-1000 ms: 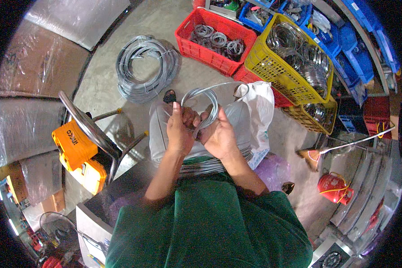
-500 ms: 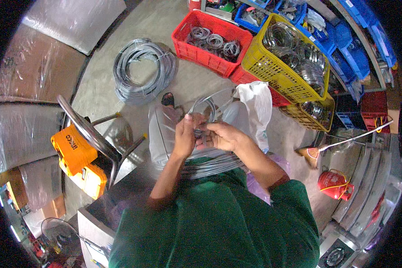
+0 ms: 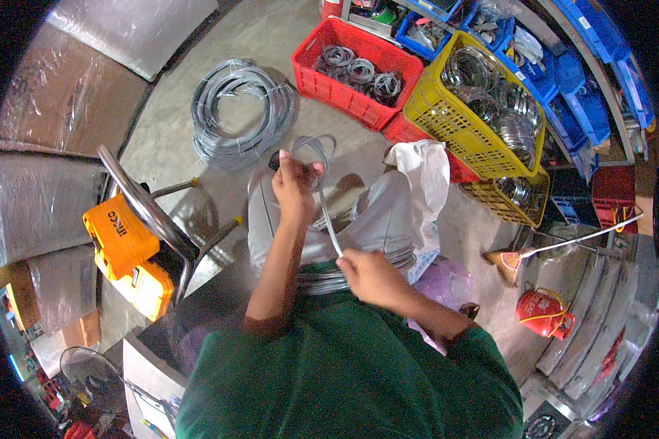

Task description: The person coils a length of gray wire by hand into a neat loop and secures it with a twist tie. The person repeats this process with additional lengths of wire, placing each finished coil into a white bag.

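Observation:
Up over my lap, my left hand (image 3: 293, 184) is closed around a small loop of thin grey cable (image 3: 319, 150); whether it is cable or tubing I cannot tell. One straight length runs from the loop down to my right hand (image 3: 377, 278), whose fingers are wrapped round it near my waist. A larger coil of similar strands (image 3: 318, 284) lies across my lap, against my shirt. The palm side of my right hand is hidden.
A big grey coil (image 3: 206, 117) lies on the floor ahead. Beyond my right knee stand a red crate (image 3: 344, 95) and a yellow crate (image 3: 447, 121) of coils, beside a white bag (image 3: 421, 175). Orange cases (image 3: 121, 234) sit left; a broom (image 3: 509, 262) and red cylinder (image 3: 542, 313) right.
My hands have moved apart: the left went forward with the small loop, the right came back toward my waist, drawing a straight length between them.

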The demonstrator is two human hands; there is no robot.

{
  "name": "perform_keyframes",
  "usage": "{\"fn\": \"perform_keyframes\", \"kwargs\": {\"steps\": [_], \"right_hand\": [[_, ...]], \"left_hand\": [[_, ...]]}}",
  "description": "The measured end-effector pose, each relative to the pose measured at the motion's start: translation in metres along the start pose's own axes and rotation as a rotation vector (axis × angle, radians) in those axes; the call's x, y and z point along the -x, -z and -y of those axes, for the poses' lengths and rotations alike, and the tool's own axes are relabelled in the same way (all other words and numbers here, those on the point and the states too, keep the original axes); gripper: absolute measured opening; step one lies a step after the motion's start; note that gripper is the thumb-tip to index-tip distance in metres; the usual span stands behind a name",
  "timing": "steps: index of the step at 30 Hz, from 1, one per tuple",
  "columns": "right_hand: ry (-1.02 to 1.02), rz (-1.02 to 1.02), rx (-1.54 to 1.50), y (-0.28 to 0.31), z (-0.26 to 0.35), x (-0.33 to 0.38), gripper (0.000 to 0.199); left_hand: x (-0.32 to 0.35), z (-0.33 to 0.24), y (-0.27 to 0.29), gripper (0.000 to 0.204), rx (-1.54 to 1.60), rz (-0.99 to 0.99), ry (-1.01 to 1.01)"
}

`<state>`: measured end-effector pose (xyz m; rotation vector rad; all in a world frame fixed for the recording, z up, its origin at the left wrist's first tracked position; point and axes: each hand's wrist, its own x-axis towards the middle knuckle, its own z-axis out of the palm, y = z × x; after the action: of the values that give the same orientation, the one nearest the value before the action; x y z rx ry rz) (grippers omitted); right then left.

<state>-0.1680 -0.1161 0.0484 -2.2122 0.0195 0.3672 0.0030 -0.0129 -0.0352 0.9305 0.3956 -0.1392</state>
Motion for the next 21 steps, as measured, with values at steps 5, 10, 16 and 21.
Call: {"fn": "perform_keyframes", "kwargs": {"steps": [5,10,16,21], "right_hand": [[0.099,0.320,0.174,-0.010,0.005,0.025,0.026],[0.258,0.447,0.153,-0.007,0.017,0.023,0.026],[0.144,0.408,-0.403,0.021,0.052,0.003,0.031],[-0.050,0.411,-1.115,0.030,0.079,-0.018,0.029]], "left_hand": [[-0.050,0.000,0.011,0.041,0.342,-0.134,0.218],[-0.060,0.008,0.018,0.037,0.270,-0.065,0.326],[-0.003,0.010,-0.005,0.041,0.086,0.088,0.162],[0.041,-0.006,0.011,0.054,-0.423,0.546,0.306]]}}
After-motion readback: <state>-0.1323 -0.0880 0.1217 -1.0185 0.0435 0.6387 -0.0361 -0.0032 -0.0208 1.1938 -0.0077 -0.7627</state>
